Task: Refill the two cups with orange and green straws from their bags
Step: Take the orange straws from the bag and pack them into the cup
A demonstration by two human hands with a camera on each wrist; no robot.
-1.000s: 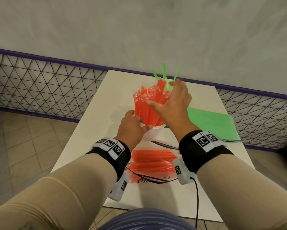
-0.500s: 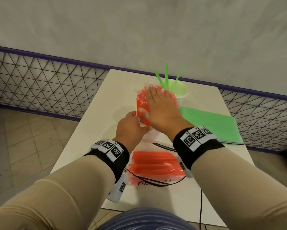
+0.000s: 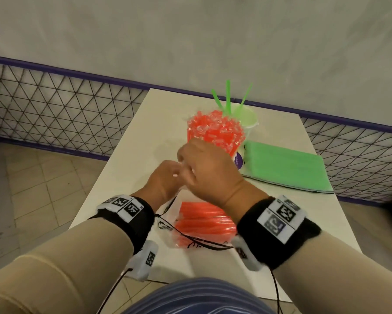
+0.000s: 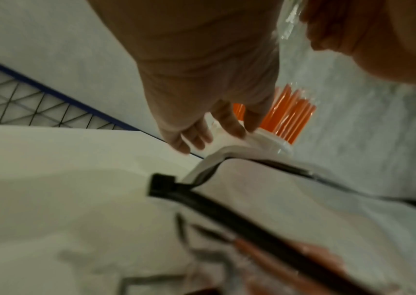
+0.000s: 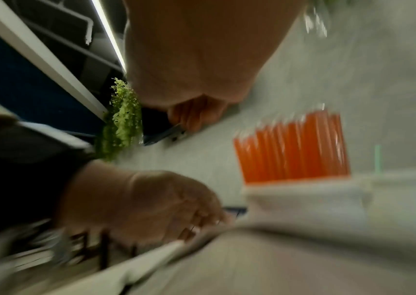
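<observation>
A white cup (image 3: 238,160) in the middle of the table is packed with orange straws (image 3: 215,132). Behind it stands the green cup (image 3: 249,117) with three green straws (image 3: 228,98). The orange straw bag (image 3: 202,223) lies open near me, and the green straw bag (image 3: 283,168) lies flat to the right. My left hand (image 3: 168,177) pinches the lifted white mouth of the orange bag (image 4: 217,153), just in front of the cup. My right hand (image 3: 197,164) hovers over the left one with fingers loosely curled and holds nothing; the blurred right wrist view shows its fingers (image 5: 191,119) empty.
The small white table (image 3: 113,182) is narrow, with tiled floor to its left. A purple-framed wire fence (image 3: 66,109) runs along its far edge below a grey wall. Black cables hang from both wristbands across the orange bag.
My right hand has left the top of the orange straws and drawn back toward me, over my left hand. The left hand has dropped from the cup to the bag's mouth.
</observation>
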